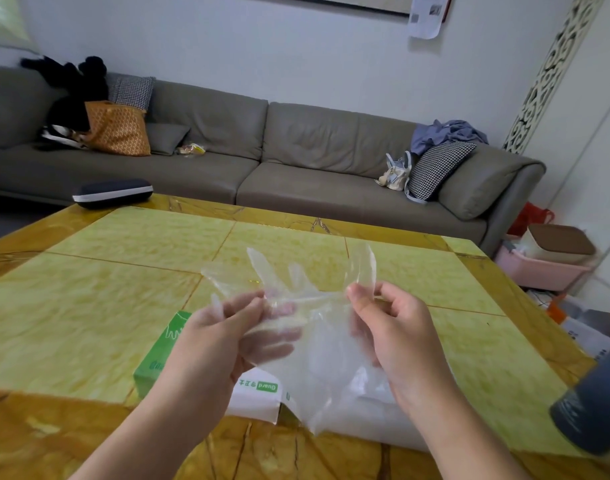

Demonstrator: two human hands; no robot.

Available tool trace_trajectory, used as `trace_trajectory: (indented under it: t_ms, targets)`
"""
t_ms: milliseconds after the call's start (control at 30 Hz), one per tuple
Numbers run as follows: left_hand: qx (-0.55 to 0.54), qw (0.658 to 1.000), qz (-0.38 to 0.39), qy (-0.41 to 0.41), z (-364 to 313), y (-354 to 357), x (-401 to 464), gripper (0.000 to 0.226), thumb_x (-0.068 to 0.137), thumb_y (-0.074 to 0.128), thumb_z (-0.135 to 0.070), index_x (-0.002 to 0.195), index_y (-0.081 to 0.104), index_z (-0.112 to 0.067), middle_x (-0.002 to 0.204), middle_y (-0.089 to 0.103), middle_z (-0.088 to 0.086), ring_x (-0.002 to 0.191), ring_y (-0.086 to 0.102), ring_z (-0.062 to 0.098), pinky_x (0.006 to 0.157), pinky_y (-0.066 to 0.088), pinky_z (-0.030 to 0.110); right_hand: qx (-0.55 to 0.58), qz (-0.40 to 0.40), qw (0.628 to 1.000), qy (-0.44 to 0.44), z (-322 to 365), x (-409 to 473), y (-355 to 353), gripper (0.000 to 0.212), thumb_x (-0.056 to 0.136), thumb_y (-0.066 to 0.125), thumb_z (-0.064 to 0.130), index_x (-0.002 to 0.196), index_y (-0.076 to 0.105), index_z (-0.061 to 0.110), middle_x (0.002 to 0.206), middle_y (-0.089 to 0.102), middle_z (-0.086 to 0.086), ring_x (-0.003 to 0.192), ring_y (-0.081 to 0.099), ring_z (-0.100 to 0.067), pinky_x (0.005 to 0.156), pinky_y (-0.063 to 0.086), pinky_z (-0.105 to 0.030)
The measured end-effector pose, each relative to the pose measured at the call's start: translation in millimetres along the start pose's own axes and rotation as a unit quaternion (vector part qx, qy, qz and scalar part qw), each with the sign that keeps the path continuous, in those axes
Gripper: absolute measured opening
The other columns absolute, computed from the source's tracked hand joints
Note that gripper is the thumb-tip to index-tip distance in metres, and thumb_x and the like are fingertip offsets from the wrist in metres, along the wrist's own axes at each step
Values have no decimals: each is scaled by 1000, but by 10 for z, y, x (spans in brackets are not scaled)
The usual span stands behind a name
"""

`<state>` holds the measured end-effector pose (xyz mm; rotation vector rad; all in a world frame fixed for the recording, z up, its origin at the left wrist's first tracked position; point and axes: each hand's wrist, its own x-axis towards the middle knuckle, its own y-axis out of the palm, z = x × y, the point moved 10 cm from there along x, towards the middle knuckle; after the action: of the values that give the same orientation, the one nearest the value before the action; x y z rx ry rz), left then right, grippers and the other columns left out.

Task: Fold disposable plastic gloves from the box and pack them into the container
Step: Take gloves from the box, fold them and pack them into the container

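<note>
A clear plastic glove hangs in the air above the table, its fingers pointing up and away from me. My left hand pinches its left side between thumb and fingers. My right hand pinches its right side, fingers curled round the film. Below the hands lies the green and white glove box, partly hidden by my left wrist and the glove. A dark grey cylindrical container stands at the right edge of the table.
The table has a yellow-green tiled top with amber borders. A dark case lies at its far left corner. A grey sofa with cushions and bags runs behind. Pink bins and boxes crowd the floor at right.
</note>
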<state>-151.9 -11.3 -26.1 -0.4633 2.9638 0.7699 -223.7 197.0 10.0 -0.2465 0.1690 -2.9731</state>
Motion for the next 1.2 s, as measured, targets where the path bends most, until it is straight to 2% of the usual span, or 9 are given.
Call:
trace_trajectory:
  t_ms: [167,333,467,733,800,867,967,1033,1200]
  targets:
    - [-52,998,-27,22,-64,-82,9,30,108,42,-8,126,66,-6,114,76,16,96,75,40,72,65,39,-19,145,986,80,-101,-40,142,15,91,80,22,94,71,10,82,75,-15,56,40,-17,50,27,-27]
    - [-54,997,-26,56,-142,-55,-11,32,108,42,-12,131,63,-11,119,75,10,101,75,37,81,63,46,21,2,998,63,-143,60,-187,9,98,70,9,92,73,2,77,73,-12,72,65,-23,63,50,-34]
    - [-61,997,-13,55,-138,32,-42,32,107,43,-11,132,63,-11,120,75,11,105,74,36,84,62,46,95,48,989,103,-201,17,-34,14,102,65,11,103,68,-2,93,76,-22,87,77,-34,72,59,-41]
    - [90,993,-17,81,-175,141,-133,26,103,56,-10,126,65,-16,110,78,0,98,76,24,90,57,46,21,-57,991,119,-228,147,-824,7,99,65,0,97,71,3,76,73,-8,61,68,-11,46,48,-22]
    - [234,958,-68,148,-274,79,-189,28,98,65,-18,122,62,-30,109,74,-16,98,72,6,93,56,39,-54,-36,989,129,-290,150,-970,7,99,67,3,96,72,5,74,74,-4,58,65,-7,51,46,-24]
    - [388,874,-95,278,-494,234,-365,32,93,68,-21,120,60,-36,107,65,-22,100,62,-2,92,53,28,-123,-15,984,128,-324,133,-1059,7,99,67,4,95,72,5,73,74,-3,56,62,-7,56,44,-27]
    - [529,747,27,401,-441,922,-585,30,93,63,-17,117,64,-34,109,55,-27,101,57,-2,83,46,11,-194,20,973,120,-344,101,-1030,8,98,65,3,95,72,2,73,75,-8,49,55,-13,46,41,-21]
    - [601,706,118,355,-54,1267,-495,28,101,53,-19,122,63,-35,114,52,-26,97,58,-2,78,47,12,-246,37,963,106,-337,96,-993,11,97,64,7,90,72,7,74,76,-6,49,56,-15,46,43,-24]
    - [756,623,169,113,808,1252,28,28,96,43,-11,109,66,-21,113,63,-4,99,66,23,83,59,45,-362,24,928,80,-365,143,-1028,13,95,71,17,83,70,23,77,75,4,56,66,-11,55,50,-26]
